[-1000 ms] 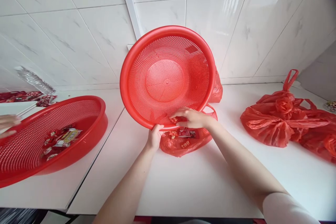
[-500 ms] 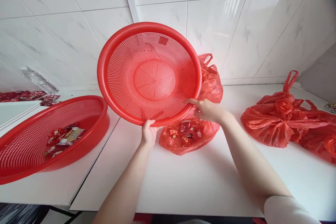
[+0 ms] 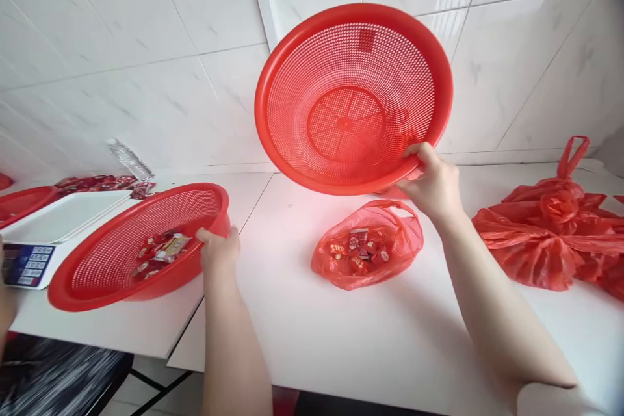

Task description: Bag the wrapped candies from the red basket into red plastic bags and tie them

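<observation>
My right hand (image 3: 433, 185) grips the lower right rim of a red mesh plastic basket (image 3: 287, 94). It is tilted up against the tiled wall with its inside facing me, and no packets show in it. My left hand (image 3: 219, 250) is closed on the right rim of a second red mesh basket (image 3: 141, 296), thumb over the inner edge. Small red snack packets (image 3: 163, 250) and a yellow-labelled one lie in that basket. Below the raised basket sits an open red plastic bag (image 3: 336, 276) holding similar red packets (image 3: 361, 250).
Tied red plastic bags (image 3: 541, 227) stand at the right on the white table (image 3: 341, 338). At the left are a scale (image 3: 34, 266) with a white tray, more red packets (image 3: 97, 183), a clear plastic piece (image 3: 130, 159), and part of another person's arm (image 3: 6, 299).
My left hand has left the raised basket and moved to the left basket's rim. My right hand alone now holds the raised one. The view has turned left.
</observation>
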`<state>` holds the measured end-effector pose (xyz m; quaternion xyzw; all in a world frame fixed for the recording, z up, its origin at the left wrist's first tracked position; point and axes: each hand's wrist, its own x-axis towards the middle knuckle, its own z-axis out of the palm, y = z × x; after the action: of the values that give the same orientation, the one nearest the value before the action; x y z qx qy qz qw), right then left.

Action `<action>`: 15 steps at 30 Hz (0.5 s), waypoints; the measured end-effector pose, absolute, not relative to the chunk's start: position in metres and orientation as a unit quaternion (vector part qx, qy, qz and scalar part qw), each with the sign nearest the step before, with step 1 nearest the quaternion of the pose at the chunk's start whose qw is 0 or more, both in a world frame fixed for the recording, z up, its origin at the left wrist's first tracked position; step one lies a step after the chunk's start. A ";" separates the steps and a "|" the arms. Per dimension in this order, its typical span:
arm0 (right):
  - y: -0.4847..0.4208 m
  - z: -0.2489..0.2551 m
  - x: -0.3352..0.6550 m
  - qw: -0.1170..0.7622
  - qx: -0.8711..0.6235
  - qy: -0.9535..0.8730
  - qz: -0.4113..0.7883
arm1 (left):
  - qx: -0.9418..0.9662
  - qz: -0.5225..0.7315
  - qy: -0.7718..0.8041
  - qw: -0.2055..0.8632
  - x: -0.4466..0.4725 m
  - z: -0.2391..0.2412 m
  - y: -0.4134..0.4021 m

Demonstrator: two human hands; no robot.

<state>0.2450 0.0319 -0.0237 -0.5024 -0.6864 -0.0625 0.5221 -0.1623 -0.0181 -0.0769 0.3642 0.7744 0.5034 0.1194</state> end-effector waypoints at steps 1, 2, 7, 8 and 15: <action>0.032 -0.023 0.249 0.528 -0.506 -0.678 -0.070 | 0.344 0.487 0.796 0.104 -0.167 -0.078 -0.020; 0.032 -0.021 0.253 0.534 -0.509 -0.671 -0.077 | 0.319 0.474 0.816 0.088 -0.169 -0.078 -0.021; 0.027 -0.014 0.266 0.559 -0.517 -0.641 -0.094 | 0.299 0.484 0.822 0.034 -0.173 -0.076 -0.028; 0.026 -0.013 0.267 0.564 -0.519 -0.636 -0.091 | 0.311 0.501 0.807 0.029 -0.174 -0.076 -0.029; 0.023 -0.014 0.257 0.579 -0.501 -0.642 -0.028 | 0.344 0.525 0.778 0.028 -0.151 -0.071 -0.021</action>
<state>0.2571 0.0233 -0.0142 -0.5014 -0.6424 -0.0279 0.5790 -0.1513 -0.0212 -0.0714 0.3440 0.7781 0.5248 0.0279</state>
